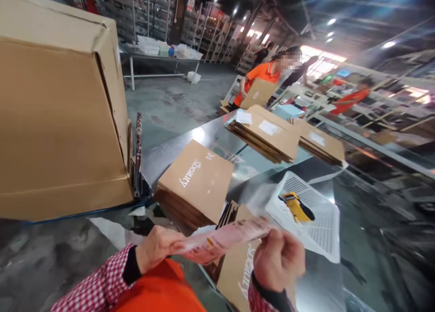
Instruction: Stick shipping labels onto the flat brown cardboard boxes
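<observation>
Between my two hands a pink printed strip (224,239), somewhat blurred, is stretched nearly level. Its left end is pinched in my left hand (161,246). My right hand (280,260) is closed on the other end. Just beyond the strip a stack of flat brown cardboard pieces (200,180) with white "beauty" lettering lies on the metal table (170,156). More cardboard with the same lettering (234,276) shows beneath the strip, partly hidden by my right hand. A white perforated basket (331,230) beyond my right hand holds a yellow and black object (296,208).
A very large cardboard box (57,122) stands close on the left. Labelled cardboard stacks (272,131) lie at the table's far side. Behind them a person in orange (261,74) holds a flat piece of cardboard. Other people and shelves are farther back.
</observation>
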Demonstrator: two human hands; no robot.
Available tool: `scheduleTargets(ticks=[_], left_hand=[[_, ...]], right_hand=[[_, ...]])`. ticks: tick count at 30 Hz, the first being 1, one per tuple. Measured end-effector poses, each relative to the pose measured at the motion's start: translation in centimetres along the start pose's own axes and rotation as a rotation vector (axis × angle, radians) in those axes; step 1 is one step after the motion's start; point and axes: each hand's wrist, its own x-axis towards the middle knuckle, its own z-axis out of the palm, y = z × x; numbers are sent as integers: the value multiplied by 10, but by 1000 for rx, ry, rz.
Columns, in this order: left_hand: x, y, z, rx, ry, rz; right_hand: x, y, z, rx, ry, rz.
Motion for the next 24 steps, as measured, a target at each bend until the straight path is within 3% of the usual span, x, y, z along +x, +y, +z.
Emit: scheduleTargets(ticks=[2,3,5,8,12,15,19,22,24], left_hand=[[-7,-7,3,126,47,24],[-9,-10,4,166,60,39],[-8,-17,1,231,85,90],[5,-28,-10,317,130,146],[33,-49,-23,357,147,114],[45,-61,-26,347,132,84],[45,-70,-28,325,97,101],[43,-74,-29,319,72,126],[44,-75,-28,321,58,147]], right_hand=[[41,-7,17,108,87,7],[58,-9,30,151,43,30],[79,-11,61,206,-191,105],[82,-3,110,94,-526,159],[70,15,155,-159,-616,149],[66,22,165,-283,-607,120],[63,14,163,-455,-616,42],[49,6,171,-755,-581,-73],[36,4,183,-892,-642,-197]])
